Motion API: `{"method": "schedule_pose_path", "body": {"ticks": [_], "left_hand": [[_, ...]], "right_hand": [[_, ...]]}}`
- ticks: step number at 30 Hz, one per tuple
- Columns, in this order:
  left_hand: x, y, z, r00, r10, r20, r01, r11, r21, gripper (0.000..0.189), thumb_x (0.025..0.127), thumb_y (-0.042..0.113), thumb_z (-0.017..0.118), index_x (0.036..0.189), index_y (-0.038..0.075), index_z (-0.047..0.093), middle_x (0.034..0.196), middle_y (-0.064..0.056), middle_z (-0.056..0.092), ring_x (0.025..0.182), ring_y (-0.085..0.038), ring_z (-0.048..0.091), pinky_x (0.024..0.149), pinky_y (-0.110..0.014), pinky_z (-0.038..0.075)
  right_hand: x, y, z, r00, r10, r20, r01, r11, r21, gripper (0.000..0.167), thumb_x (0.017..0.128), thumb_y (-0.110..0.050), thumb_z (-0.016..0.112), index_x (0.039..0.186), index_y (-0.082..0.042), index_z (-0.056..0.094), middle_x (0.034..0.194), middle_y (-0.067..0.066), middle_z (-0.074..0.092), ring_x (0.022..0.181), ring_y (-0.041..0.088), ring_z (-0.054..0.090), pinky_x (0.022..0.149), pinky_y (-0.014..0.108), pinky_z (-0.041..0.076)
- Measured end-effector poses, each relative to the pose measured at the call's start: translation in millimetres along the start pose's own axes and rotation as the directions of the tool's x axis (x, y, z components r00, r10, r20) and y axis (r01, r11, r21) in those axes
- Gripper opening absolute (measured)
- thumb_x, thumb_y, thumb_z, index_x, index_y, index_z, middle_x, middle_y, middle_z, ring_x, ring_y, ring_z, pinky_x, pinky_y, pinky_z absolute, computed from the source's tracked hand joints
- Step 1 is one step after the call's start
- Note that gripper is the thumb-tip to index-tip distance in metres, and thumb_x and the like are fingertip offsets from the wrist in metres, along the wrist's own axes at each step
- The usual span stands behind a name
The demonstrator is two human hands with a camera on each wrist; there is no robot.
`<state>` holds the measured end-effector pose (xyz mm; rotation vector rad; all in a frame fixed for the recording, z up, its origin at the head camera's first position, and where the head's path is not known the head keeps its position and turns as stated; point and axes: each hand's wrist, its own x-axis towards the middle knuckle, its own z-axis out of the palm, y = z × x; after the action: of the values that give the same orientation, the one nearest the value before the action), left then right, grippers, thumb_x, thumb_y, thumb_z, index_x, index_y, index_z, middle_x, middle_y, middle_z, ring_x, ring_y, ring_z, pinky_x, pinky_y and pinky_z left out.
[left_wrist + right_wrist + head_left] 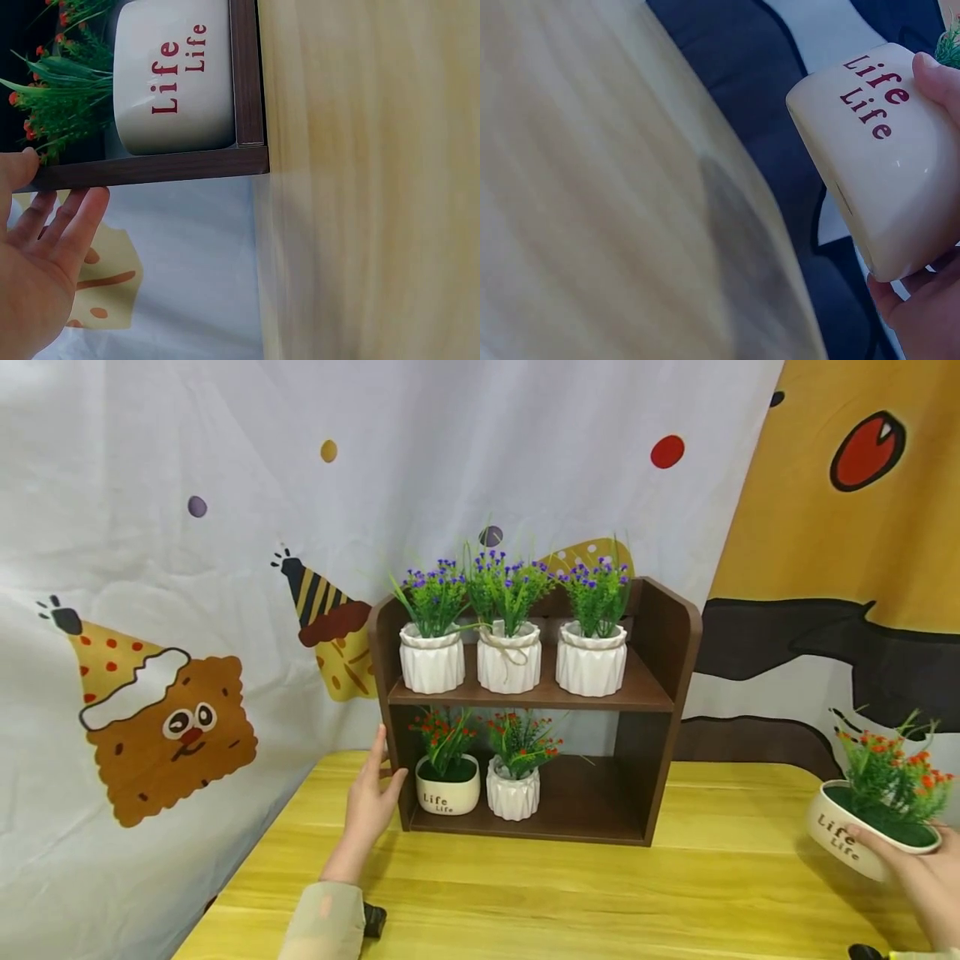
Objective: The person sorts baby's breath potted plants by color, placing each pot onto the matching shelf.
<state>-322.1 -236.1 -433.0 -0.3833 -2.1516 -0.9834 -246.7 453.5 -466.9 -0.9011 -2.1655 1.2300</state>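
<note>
My left hand (pixel 371 802) holds the left side panel of a dark brown two-tier shelf (pixel 525 839), the thumb at its front edge and the fingers (pixel 86 225) along its outer face. Just inside that panel sits a cream oval flowerpot (pixel 448 795) lettered "Life Life", with red flowers. Beside it on the lower tier stands a white fluted flowerpot (pixel 513 793) with red flowers. Far right, my right hand (pixel 918 877) grips another cream "Life" flowerpot (pixel 877 165) with orange-red flowers, tilted and raised off the table. The thumb lies on its front; other fingertips show at its underside.
Three white fluted flowerpots (pixel 510 660) with purple flowers line the upper tier. The shelf stands on a yellow wood-grain table (pixel 570 902). A cartoon-printed curtain (pixel 450 452) hangs behind. A small black object (pixel 373 920) shows by the left sleeve.
</note>
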Motion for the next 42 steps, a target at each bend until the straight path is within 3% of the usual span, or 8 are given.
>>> {"method": "schedule_pose_path", "body": {"ticks": [3, 6, 11, 19, 26, 29, 36, 42], "left_hand": [[-1.2, 0.6, -0.9, 1.0, -0.012, 0.0, 0.012, 1.0, 0.005, 0.087, 0.088, 0.002, 0.07, 0.156, 0.026, 0.022, 0.132, -0.025, 0.054, 0.095, -0.038, 0.065, 0.072, -0.05, 0.056], [-1.5, 1.2, -1.5, 1.0, -0.015, 0.002, 0.015, 1.0, 0.014, 0.087, 0.088, 0.003, 0.07, 0.156, 0.027, 0.021, 0.138, -0.023, 0.05, 0.098, -0.038, 0.064, 0.073, -0.05, 0.056], [-0.8, 1.1, 0.7, 1.0, 0.016, -0.011, -0.016, 1.0, 0.016, 0.086, 0.088, 0.002, 0.071, 0.156, 0.024, 0.023, 0.138, -0.023, 0.05, 0.099, -0.038, 0.064, 0.073, -0.051, 0.055], [-3.7, -0.7, 3.9, 1.0, -0.022, 0.006, 0.022, 1.0, 0.003, 0.086, 0.089, 0.004, 0.07, 0.156, 0.027, 0.021, 0.125, -0.027, 0.057, 0.091, -0.039, 0.066, 0.069, -0.049, 0.057], [-1.4, -0.5, 0.9, 1.0, -0.017, 0.007, 0.017, 1.0, 0.005, 0.086, 0.089, 0.005, 0.07, 0.156, 0.027, 0.021, 0.128, -0.026, 0.056, 0.095, -0.039, 0.065, 0.072, -0.052, 0.056], [0.3, -0.7, 0.2, 1.0, -0.011, 0.007, 0.011, 1.0, 0.014, 0.085, 0.09, 0.006, 0.07, 0.156, 0.028, 0.021, 0.13, -0.026, 0.055, 0.095, -0.039, 0.065, 0.072, -0.053, 0.055], [0.6, 1.0, -1.0, 1.0, -0.021, 0.009, 0.021, 1.0, 0.014, 0.085, 0.09, 0.006, 0.07, 0.156, 0.028, 0.021, 0.128, -0.026, 0.056, 0.093, -0.038, 0.066, 0.07, -0.052, 0.055], [-0.3, 2.4, -1.1, 0.999, -0.033, 0.02, 0.033, 0.999, 0.008, 0.085, 0.09, 0.006, 0.069, 0.156, 0.028, 0.021, 0.129, -0.027, 0.055, 0.093, -0.039, 0.066, 0.072, -0.052, 0.055]], "right_hand": [[1.0, -9, -2, 1.0, -0.025, 0.008, 0.026, 0.999, -0.023, 0.091, 0.084, -0.036, 0.073, 0.147, 0.007, 0.023, 0.118, 0.026, 0.041, 0.08, 0.01, 0.041, 0.066, 0.021, 0.034], [-1.5, -15, -2, 0.999, -0.035, 0.013, 0.036, 0.999, -0.018, 0.091, 0.084, -0.037, 0.072, 0.147, 0.007, 0.023, 0.116, 0.025, 0.041, 0.078, 0.007, 0.04, 0.063, 0.021, 0.033], [-4.3, -21, -5, 0.998, -0.059, 0.027, 0.058, 0.996, 0.063, 0.088, 0.083, -0.037, 0.076, 0.149, -0.006, 0.026, 0.108, 0.003, 0.042, 0.076, -0.009, 0.034, 0.065, 0.015, 0.033], [-4.0, -37, -3, 0.981, -0.155, 0.117, 0.155, 0.988, 0.011, 0.095, 0.084, -0.044, 0.073, 0.153, -0.003, 0.021, 0.116, 0.02, 0.042, 0.081, 0.007, 0.043, 0.07, 0.026, 0.038], [-7.3, -37, 10, 0.949, -0.267, 0.169, 0.246, 0.96, 0.137, 0.082, 0.084, -0.037, 0.076, 0.151, -0.031, 0.028, 0.102, -0.025, 0.039, 0.075, -0.012, 0.04, 0.057, 0.013, 0.037], [-9.8, -38, 13, 0.935, -0.296, 0.195, 0.268, 0.95, 0.159, 0.075, 0.085, -0.034, 0.075, 0.146, -0.031, 0.031, 0.1, -0.026, 0.04, 0.075, -0.012, 0.043, 0.057, 0.012, 0.04], [-17.6, -50, 14, 0.917, -0.321, 0.239, 0.302, 0.947, 0.11, 0.082, 0.087, -0.037, 0.073, 0.149, -0.01, 0.027, 0.108, -0.004, 0.045, 0.078, -0.01, 0.041, 0.061, 0.015, 0.037], [-28.8, -62, 13, 0.89, -0.397, 0.222, 0.356, 0.912, 0.205, 0.073, 0.088, -0.026, 0.074, 0.146, -0.028, 0.03, 0.105, -0.024, 0.042, 0.083, -0.011, 0.044, 0.063, 0.01, 0.038]]}}
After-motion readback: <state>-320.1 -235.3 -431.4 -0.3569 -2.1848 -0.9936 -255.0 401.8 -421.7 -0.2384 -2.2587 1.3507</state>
